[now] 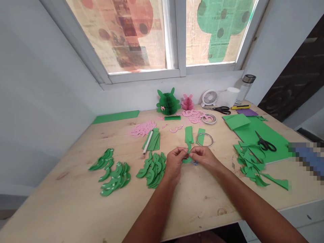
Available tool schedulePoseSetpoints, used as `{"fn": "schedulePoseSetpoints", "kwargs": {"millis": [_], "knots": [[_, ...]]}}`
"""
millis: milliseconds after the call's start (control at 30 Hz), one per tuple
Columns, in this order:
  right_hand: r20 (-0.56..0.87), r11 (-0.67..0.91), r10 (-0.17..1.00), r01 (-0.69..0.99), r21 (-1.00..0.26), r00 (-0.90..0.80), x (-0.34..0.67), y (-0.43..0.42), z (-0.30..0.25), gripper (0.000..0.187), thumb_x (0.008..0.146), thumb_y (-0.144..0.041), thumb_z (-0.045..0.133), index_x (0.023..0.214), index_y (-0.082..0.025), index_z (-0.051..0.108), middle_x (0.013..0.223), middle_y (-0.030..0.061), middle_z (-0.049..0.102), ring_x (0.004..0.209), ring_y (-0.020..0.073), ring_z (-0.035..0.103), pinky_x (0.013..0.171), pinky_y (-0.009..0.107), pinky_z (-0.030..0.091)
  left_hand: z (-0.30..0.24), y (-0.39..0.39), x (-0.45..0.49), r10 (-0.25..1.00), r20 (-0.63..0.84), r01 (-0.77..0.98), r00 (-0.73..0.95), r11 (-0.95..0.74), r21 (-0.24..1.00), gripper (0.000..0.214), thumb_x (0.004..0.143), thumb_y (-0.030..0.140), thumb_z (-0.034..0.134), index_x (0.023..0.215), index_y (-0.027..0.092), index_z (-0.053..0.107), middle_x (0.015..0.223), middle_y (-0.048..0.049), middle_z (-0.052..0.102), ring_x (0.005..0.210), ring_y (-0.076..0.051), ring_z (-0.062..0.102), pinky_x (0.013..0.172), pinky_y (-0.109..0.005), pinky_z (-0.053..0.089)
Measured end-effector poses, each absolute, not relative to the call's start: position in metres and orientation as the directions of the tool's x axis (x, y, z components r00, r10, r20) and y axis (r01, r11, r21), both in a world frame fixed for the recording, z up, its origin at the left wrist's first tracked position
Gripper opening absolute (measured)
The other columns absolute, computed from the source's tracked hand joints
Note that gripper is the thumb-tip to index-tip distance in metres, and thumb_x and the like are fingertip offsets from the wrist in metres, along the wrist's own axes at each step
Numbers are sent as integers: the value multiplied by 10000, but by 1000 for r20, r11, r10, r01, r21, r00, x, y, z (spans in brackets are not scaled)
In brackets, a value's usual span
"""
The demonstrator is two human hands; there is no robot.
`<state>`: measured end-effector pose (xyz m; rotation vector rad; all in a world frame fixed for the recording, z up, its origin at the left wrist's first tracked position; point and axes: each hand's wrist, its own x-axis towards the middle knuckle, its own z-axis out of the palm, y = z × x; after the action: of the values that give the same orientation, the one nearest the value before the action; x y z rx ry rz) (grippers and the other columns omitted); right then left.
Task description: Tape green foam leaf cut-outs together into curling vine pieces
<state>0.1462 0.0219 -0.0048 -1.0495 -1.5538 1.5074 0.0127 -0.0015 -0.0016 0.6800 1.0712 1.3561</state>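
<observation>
My left hand (176, 160) and my right hand (204, 156) meet over the near middle of the table, fingers pinched together on a wavy green paper cutout (189, 145). Part of the cutout is hidden behind the fingertips. Just below them, a small blue item (194, 163) peeks out by the right fingers; its kind is not clear. Left of my left hand lies a pile of wavy green cutouts (153, 170). Farther left, more green cutouts with pale strips (116, 179) are spread out. Beyond my hands are green paper strips (188, 134) and a tape roll (204, 139).
Pink cutouts (143, 129), a white pen (148, 142) and a green honeycomb paper figure (168, 103) stand or lie farther back. At right are black scissors (265, 141) on green sheets, green scraps (250, 163), a small fan (210, 97), a yellow cutter (241, 107) and a bottle (245, 89).
</observation>
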Motion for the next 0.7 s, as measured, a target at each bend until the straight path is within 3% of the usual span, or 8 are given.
{"fn": "schedulePoseSetpoints", "kwargs": {"millis": [233,700], "knots": [[-14,-6,975,35,-999,-222,148,22,4,286,695,-429,630,676,-147,587,571,-34,470,537,94,414,509,229,312,-4,-1,13,974,-208,-366,-86,163,916,200,565,305,726,577,137,618,515,28,519,521,-80,440,549,-214,343],[-22,-13,985,54,-998,-172,151,23,6,285,678,-429,620,643,-151,567,541,-45,443,517,89,382,511,229,295,-1,-5,18,966,-260,-309,-9,244,919,229,560,340,731,601,143,621,476,11,560,467,-88,493,519,-216,375]]}}
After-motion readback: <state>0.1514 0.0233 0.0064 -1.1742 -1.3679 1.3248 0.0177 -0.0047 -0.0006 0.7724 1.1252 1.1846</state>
